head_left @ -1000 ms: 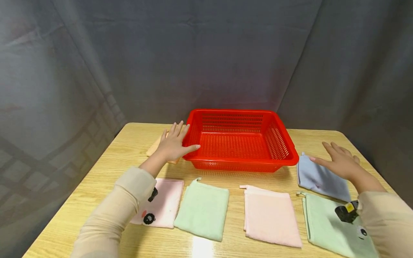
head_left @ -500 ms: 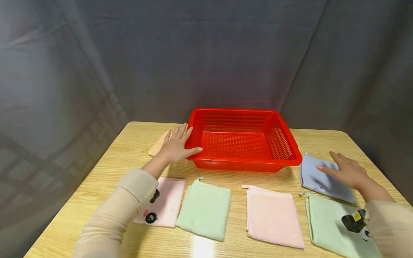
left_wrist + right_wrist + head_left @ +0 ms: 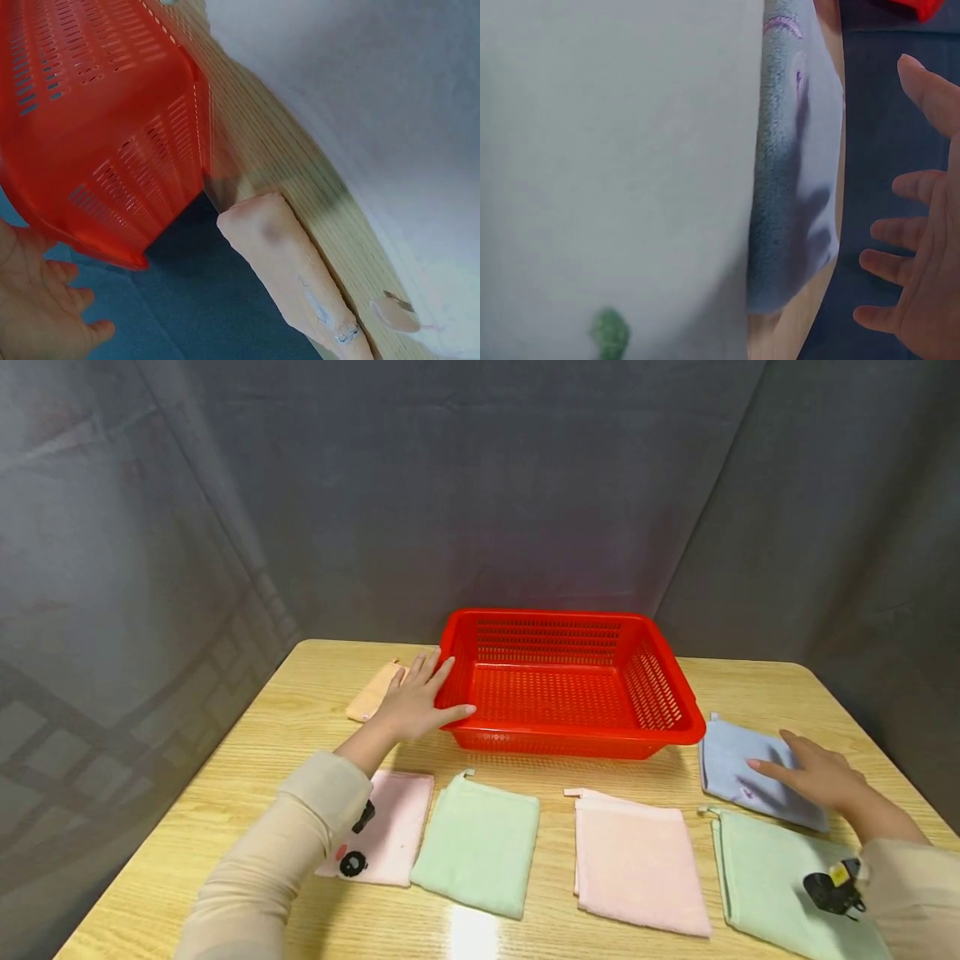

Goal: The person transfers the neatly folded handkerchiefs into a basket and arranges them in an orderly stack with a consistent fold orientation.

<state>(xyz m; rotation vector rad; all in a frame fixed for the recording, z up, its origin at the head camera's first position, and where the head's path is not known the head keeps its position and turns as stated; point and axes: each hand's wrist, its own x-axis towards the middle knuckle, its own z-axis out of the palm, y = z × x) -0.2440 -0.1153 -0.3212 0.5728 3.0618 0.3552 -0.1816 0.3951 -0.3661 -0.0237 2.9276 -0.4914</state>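
Note:
My left hand (image 3: 412,702) is at the left rim of a red slotted plastic basket (image 3: 562,731), its fingers spread and thumb stretched over the rim. In the left wrist view the fingers point at the basket's side wall (image 3: 142,180). A peach folded towel (image 3: 372,693) lies beyond that wrist, partly covered by the hand. My right hand (image 3: 817,777) hovers over a folded blue towel (image 3: 738,760) with small purple stitching, fingers loosely extended and holding nothing. Below its cuff is a green towel (image 3: 772,885) with a black and yellow motif, partly hidden by the sleeve.
Along the front of the wooden table (image 3: 247,777) lie a pink towel with a black face motif (image 3: 397,827), a plain green towel (image 3: 480,843) and a plain pink towel (image 3: 637,864). A grey curtain (image 3: 487,485) hangs behind the table.
The right hand has come lower and a little to the right over the blue towel. The left hand stays at the basket's left rim. The whole head view has shifted slightly.

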